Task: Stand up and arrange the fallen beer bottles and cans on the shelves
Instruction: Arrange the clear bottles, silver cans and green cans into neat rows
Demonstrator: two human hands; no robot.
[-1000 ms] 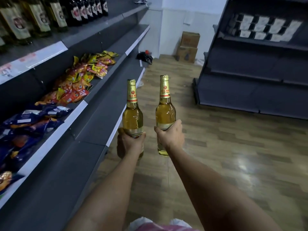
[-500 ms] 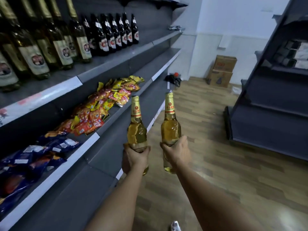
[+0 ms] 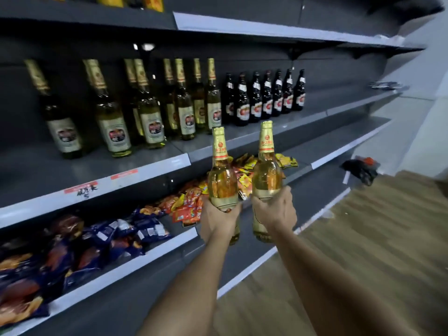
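In the head view, the left hand [image 3: 219, 218] sits just below the middle of the frame, its fingers curled round the lower body of a clear bottle of golden beer [image 3: 222, 180], which it holds upright with the gold-foiled neck pointing up. Just right of it, the right hand [image 3: 274, 210] grips a second golden beer bottle [image 3: 266, 175] the same way, low on its body, also upright; the two bottles stand side by side, close together, in the air in front of the shelving. Behind them, across the upper half of the frame, a grey shelf [image 3: 150, 163] carries a row of standing green-tinted bottles with gold necks [image 3: 150, 110] at left and centre, and a tighter row of dark bottles with red labels [image 3: 264, 95] to their right. On the shelf below, orange and yellow snack packets [image 3: 191, 202] lie in a loose heap behind the held bottles, and dark blue snack bags [image 3: 101, 241] fill the lower left. A wooden floor [image 3: 378, 238] shows at lower right, with a dark bundle [image 3: 361, 168] at the far end of the lowest shelf.
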